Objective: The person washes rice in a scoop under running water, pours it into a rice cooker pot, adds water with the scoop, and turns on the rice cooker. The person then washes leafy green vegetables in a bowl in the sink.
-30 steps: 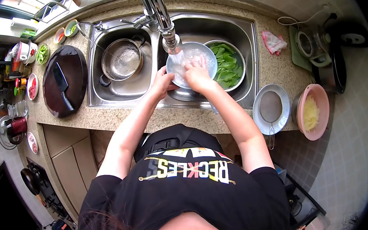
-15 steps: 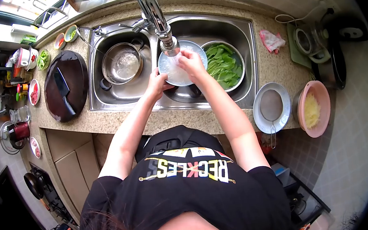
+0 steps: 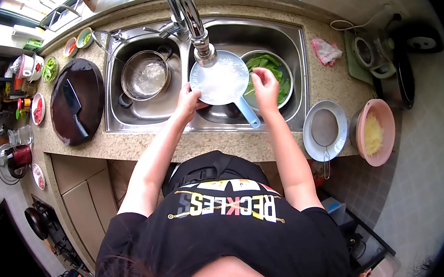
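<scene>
One light-blue handled pan [image 3: 246, 112], held over the sink basin [image 3: 294, 41], faucet [image 3: 205, 53] at eleven o'clock, handle pointing to five; left hand [image 3: 188, 102] pinching its rim at eight. Right hand [image 3: 266, 89] at the pan's three o'clock, fingertips bunched, grip on anything cannot be told, near leafy greens [image 3: 275, 68]. One metal pot [image 3: 145, 77], nine o'clock.

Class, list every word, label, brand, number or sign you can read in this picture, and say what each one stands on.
"RECKLESS": printed upside down to the camera, in large coloured letters across the front of the black shirt.
Green package by the window at upper left: any print is too small and blurred to read.
No other words or numbers can be made out.
</scene>
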### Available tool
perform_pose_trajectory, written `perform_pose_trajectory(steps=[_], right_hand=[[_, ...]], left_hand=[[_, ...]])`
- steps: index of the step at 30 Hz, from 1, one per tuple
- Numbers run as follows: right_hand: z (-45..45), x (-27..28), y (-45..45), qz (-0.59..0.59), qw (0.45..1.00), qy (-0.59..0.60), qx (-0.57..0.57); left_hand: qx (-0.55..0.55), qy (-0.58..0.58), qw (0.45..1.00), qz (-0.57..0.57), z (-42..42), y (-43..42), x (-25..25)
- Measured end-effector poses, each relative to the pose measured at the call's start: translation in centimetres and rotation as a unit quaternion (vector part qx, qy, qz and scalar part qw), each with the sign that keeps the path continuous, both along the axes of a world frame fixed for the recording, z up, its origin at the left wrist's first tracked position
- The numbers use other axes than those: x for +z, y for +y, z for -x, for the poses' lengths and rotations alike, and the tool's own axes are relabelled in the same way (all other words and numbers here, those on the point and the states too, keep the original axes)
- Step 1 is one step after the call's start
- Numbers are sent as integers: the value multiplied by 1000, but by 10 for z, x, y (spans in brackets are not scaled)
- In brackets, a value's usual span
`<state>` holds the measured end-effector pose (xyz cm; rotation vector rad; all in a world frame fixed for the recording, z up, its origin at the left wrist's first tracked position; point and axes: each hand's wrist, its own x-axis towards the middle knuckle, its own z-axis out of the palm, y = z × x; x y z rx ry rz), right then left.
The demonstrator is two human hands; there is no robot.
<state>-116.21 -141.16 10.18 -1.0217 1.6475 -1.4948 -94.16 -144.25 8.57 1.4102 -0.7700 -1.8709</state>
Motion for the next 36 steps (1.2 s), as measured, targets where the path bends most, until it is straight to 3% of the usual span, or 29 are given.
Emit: perform_pose_trajectory(steps=[4, 6, 10, 12, 16, 20, 23, 26, 28, 29, 33, 36], right_hand=[[20, -14, 39, -116, 988, 102, 26], [21, -17, 52, -196, 976, 78, 56], [26, -15, 67, -253, 949, 152, 108], [32, -10, 70, -297, 919, 154, 209], [41, -18, 84, -268, 934, 203, 121], [43, -28, 93, -236, 954, 165, 78], [42, -31, 98, -238, 954, 172, 61], [44, -38, 103, -214, 961, 172, 34], [47, -43, 104, -213, 965, 155, 16], [49, -46, 105, -212, 966, 147, 18], [50, -47, 105, -214, 970, 115, 1], [51, -49, 106, -193, 973, 122, 1]], left_hand=[[-8, 9, 1000, -23, 10, 2, -1], [-19, 11, 999, -26, 18, 1, -2], [-55, 7, 998, -29, 36, 2, -1], [-68, 10, 997, -35, 45, 2, -2], [-96, 37, 994, -30, 62, 0, -6], [-167, 78, 982, -37, 64, -7, -12], [-144, 122, 976, -106, 60, -9, -6], [-113, 23, 987, -111, 33, -17, -21], [-96, -27, 994, -54, 9, -32, -26], [-10, -54, 998, -32, 2, -37, -22], [105, -100, 986, 82, -35, -103, -29], [194, -102, 965, 143, -42, -140, -7]])
